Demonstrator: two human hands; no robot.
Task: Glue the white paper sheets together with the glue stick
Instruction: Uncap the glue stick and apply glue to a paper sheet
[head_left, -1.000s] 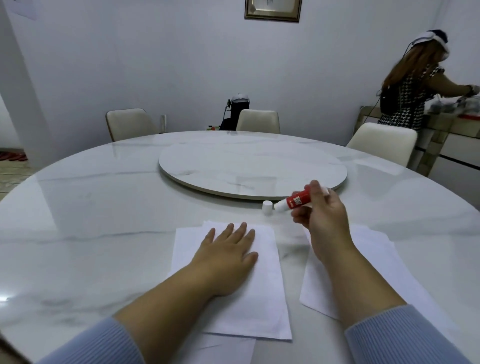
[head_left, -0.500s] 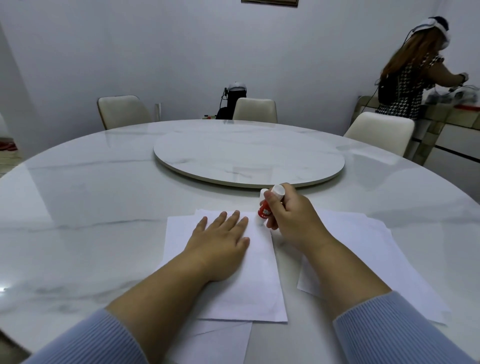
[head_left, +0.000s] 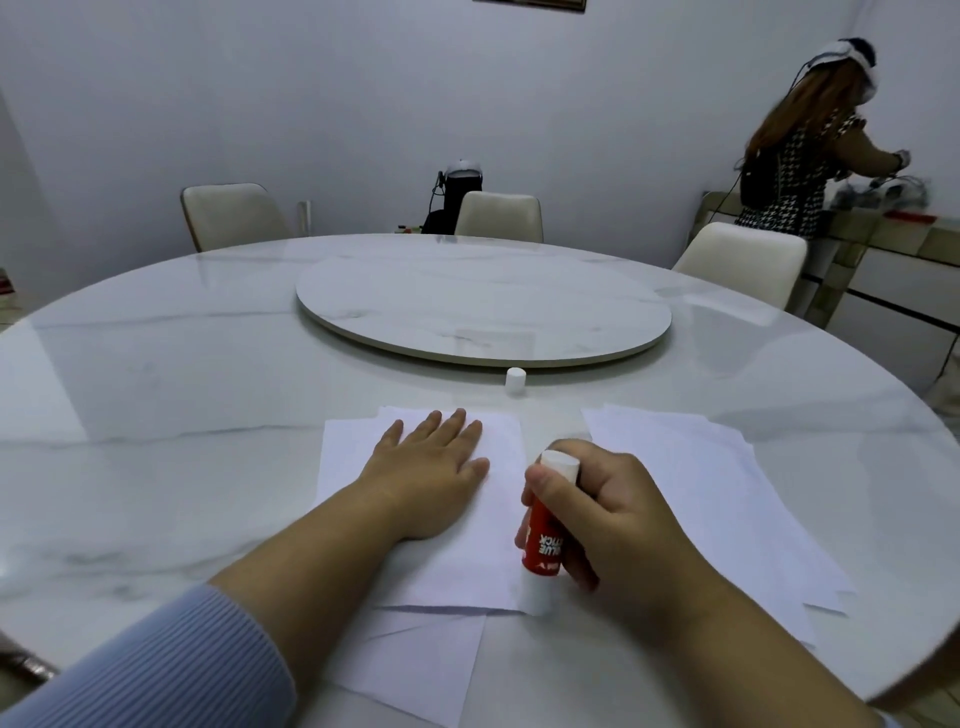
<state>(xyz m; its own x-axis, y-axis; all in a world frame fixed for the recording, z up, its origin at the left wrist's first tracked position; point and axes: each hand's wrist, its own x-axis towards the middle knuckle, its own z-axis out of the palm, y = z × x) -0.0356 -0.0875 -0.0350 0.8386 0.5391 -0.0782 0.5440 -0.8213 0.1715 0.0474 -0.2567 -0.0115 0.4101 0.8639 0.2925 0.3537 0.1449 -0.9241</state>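
The right hand (head_left: 597, 514) grips the red glue stick (head_left: 545, 535) nearly upright, its lower end at the right edge of the top white sheet (head_left: 467, 561), near the desk's (head_left: 156, 415) near edge. The left hand (head_left: 431, 473) lies flat, fingers straight, pressing that sheet. The glue tip is probably touching paper, though it is hard to make out. The cap (head_left: 515, 381) stands beyond.
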